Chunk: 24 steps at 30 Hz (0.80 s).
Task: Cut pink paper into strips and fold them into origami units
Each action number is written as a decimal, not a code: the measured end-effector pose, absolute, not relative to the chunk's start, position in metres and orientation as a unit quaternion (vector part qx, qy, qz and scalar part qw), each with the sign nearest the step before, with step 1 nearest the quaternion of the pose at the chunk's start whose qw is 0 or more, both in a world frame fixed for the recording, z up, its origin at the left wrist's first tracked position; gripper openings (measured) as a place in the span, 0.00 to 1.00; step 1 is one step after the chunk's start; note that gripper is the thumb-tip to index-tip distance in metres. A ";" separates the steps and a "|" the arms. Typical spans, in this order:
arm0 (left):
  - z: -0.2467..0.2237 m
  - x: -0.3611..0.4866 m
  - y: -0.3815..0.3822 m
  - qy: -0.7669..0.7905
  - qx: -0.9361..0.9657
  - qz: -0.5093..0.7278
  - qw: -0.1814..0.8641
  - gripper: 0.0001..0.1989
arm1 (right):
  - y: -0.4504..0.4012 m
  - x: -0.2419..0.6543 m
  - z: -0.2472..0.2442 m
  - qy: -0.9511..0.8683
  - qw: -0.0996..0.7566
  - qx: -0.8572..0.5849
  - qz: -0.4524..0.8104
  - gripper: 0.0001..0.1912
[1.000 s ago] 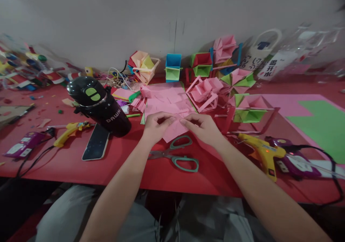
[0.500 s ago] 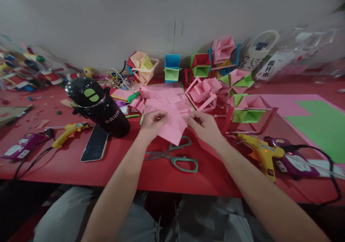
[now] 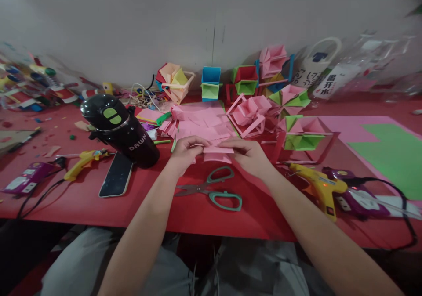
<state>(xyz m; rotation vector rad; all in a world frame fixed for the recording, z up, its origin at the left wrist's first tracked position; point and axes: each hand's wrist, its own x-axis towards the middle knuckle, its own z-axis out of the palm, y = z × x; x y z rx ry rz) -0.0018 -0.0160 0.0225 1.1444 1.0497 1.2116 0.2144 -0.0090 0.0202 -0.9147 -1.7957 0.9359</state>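
Observation:
A small pink sheet of paper [image 3: 217,151] is held up between my two hands, bent over so that its upper part shows as a narrow flap. My left hand [image 3: 187,152] pinches its left side, fingers curled. At the right side, my right hand [image 3: 245,153] grips the paper between thumb and fingers. Just below, on the red table, lie scissors [image 3: 211,189] with green handles, blades spread and pointing left. Behind my hands more pink paper pieces [image 3: 204,118] are piled, partly hidden by my fingers.
A black bottle [image 3: 127,133] stands left beside a phone [image 3: 116,176]. Yellow glue guns lie at left [image 3: 82,163] and right [image 3: 321,188]. Folded paper wheels [image 3: 250,111] stand at the back. Green and pink sheets [image 3: 392,151] lie right.
The pink paper, flatter and hanging lower before, is now bent over between my fingers. My hands have drawn slightly closer together. The things on the table stay put.

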 end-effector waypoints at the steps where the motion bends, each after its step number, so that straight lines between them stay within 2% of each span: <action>1: 0.024 -0.002 -0.017 0.442 0.470 0.513 0.566 0.04 | -0.009 0.215 0.020 -0.731 0.446 -0.362 0.369 0.21; 5: 0.023 0.000 -0.018 0.445 0.458 0.512 0.574 0.06 | -0.009 0.215 0.022 -0.745 0.444 -0.360 0.344 0.26; 8: 0.017 0.000 -0.015 0.466 0.481 0.518 0.532 0.13 | -0.010 0.215 0.023 -0.747 0.433 -0.356 0.357 0.23; 12: 0.015 0.001 -0.013 0.470 0.485 0.538 0.504 0.18 | -0.011 0.211 0.022 -0.717 0.425 -0.373 0.408 0.15; 14: 0.016 0.002 -0.014 0.469 0.495 0.530 0.504 0.20 | -0.013 0.208 0.022 -0.694 0.428 -0.400 0.419 0.19; 18: 0.021 0.006 -0.018 0.462 0.502 0.528 0.506 0.19 | -0.015 0.204 0.022 -0.700 0.408 -0.402 0.425 0.12; 24: 0.025 0.008 -0.021 0.472 0.493 0.501 0.533 0.13 | -0.013 0.203 0.019 -0.624 0.447 -0.409 0.494 0.15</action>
